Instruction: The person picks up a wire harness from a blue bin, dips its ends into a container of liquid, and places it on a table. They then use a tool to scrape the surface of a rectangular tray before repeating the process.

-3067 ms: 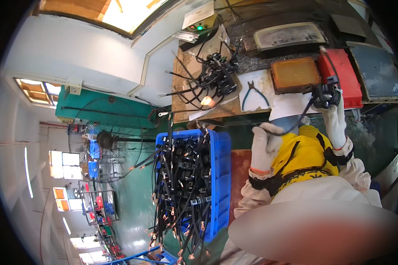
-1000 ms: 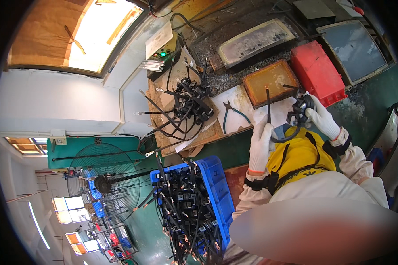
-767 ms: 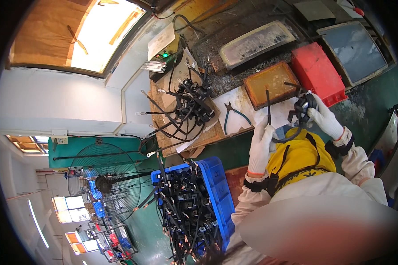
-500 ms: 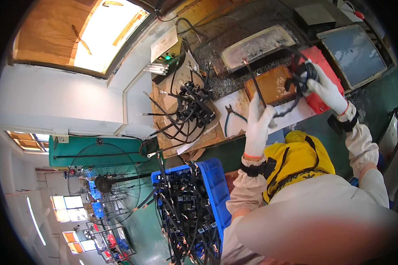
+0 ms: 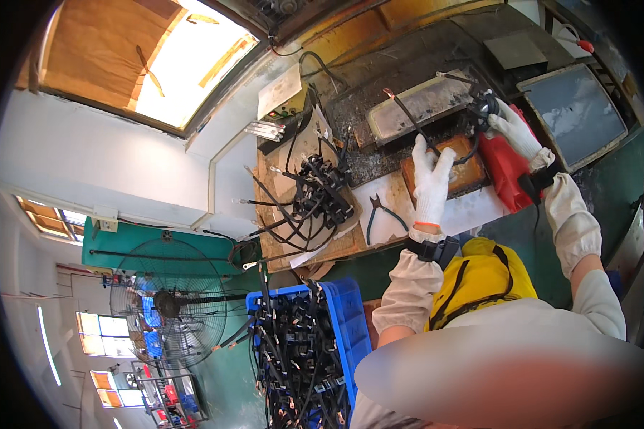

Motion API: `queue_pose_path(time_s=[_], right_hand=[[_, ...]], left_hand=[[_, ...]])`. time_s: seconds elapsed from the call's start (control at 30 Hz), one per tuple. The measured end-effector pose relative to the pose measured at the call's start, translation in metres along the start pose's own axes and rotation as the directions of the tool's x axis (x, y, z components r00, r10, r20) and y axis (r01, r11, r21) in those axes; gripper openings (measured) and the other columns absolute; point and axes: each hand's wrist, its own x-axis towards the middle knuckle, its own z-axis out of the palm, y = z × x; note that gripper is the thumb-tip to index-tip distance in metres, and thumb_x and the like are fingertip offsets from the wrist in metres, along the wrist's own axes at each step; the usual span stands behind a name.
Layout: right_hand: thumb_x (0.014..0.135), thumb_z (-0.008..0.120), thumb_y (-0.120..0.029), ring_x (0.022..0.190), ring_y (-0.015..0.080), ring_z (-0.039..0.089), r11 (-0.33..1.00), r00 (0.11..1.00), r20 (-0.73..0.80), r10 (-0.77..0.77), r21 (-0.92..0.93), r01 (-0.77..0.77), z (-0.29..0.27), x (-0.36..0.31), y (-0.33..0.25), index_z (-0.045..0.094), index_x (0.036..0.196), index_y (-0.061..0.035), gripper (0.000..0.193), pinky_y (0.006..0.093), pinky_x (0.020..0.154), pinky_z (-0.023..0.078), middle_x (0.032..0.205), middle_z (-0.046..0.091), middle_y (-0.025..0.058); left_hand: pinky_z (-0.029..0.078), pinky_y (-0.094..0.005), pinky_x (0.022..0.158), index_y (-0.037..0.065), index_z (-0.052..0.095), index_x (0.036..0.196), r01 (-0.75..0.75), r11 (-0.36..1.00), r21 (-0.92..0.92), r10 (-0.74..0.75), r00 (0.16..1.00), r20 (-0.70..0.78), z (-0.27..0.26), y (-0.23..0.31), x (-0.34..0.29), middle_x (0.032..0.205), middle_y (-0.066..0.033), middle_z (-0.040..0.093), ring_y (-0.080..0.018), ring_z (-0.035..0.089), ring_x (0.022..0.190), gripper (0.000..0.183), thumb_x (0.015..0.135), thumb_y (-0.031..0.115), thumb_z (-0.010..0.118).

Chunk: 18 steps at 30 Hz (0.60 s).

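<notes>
My left hand [image 5: 432, 184], in a white glove, is closed on a black cable [image 5: 406, 113] near one end, with the cable passing between thumb and fingers. A copper lug [image 5: 388, 93] on that end points away over the edge of a long rectangular metal pan [image 5: 415, 107]. In its white glove, my right hand [image 5: 515, 130] grips the black coiled or moulded part [image 5: 485, 107] of the same cable assembly; its exact shape is partly hidden by my fingers. Below the cable lies a shallow brown tray [image 5: 469, 187], and a red container [image 5: 504, 171] is beside my right hand.
Finished-looking black cables with lugs [image 5: 322, 189] are heaped on the bench at left. Cutting pliers [image 5: 379, 214] lie on white paper. A blue crate [image 5: 350, 311] full of cables stands below, near a large fan [image 5: 168, 304]. A grey-topped framed panel [image 5: 576, 104] is at right.
Both hands have moved away from me with the cable, and its lugged end now reaches up over the metal pan's edge. The black part has risen toward the pan's right end.
</notes>
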Motion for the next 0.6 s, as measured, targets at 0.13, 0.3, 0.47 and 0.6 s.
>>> queue_pose_path(time_s=[0.13,0.3,0.47,0.6], right_hand=[[0.088,0.058,-0.035,0.072,0.0074,0.049,0.990,1.000,0.012,-0.009,-0.143,0.011,-0.013,0.001,0.004,0.040,0.128,-0.0029,0.054,0.0221,0.066,0.043,0.090,0.054,0.0011],[0.090,0.055,-0.032,0.074,0.0067,0.048,0.984,0.999,-0.054,0.010,-0.177,-0.019,-0.017,-0.002,0.010,0.039,0.131,-0.0028,0.054,0.0211,0.070,0.043,0.094,0.055,0.0006],[0.092,0.052,-0.029,0.073,0.0060,0.049,0.961,0.993,-0.115,0.035,-0.268,-0.065,-0.020,-0.001,0.017,0.038,0.133,-0.0041,0.050,0.0213,0.069,0.044,0.093,0.056,0.0004],[0.092,0.051,-0.029,0.071,0.0056,0.050,0.956,0.985,-0.162,0.054,-0.277,-0.098,-0.013,0.002,0.015,0.040,0.131,-0.0046,0.048,0.0212,0.067,0.044,0.087,0.056,0.0001]], left_hand=[[0.043,-0.0216,0.059,0.002,0.023,0.140,0.006,0.999,0.042,-0.006,1.000,-0.015,0.007,-0.011,0.008,0.098,-0.0087,0.052,-0.0088,0.047,0.068,0.071,0.083,0.020,0.062],[0.046,-0.0231,0.060,0.002,0.023,0.139,0.046,0.996,0.082,-0.042,0.998,-0.046,0.015,-0.019,0.013,0.097,-0.0085,0.051,-0.0094,0.048,0.068,0.072,0.082,0.023,0.063],[0.047,-0.0248,0.064,0.002,0.024,0.139,0.005,0.996,0.088,0.002,0.997,-0.072,0.018,-0.025,0.018,0.099,-0.0092,0.051,-0.0107,0.050,0.071,0.073,0.082,0.027,0.062],[0.048,-0.0251,0.066,0.001,0.024,0.139,0.048,0.996,0.080,-0.043,0.997,-0.069,0.015,-0.022,0.026,0.108,-0.0133,0.051,-0.0118,0.051,0.077,0.075,0.082,0.032,0.061]])
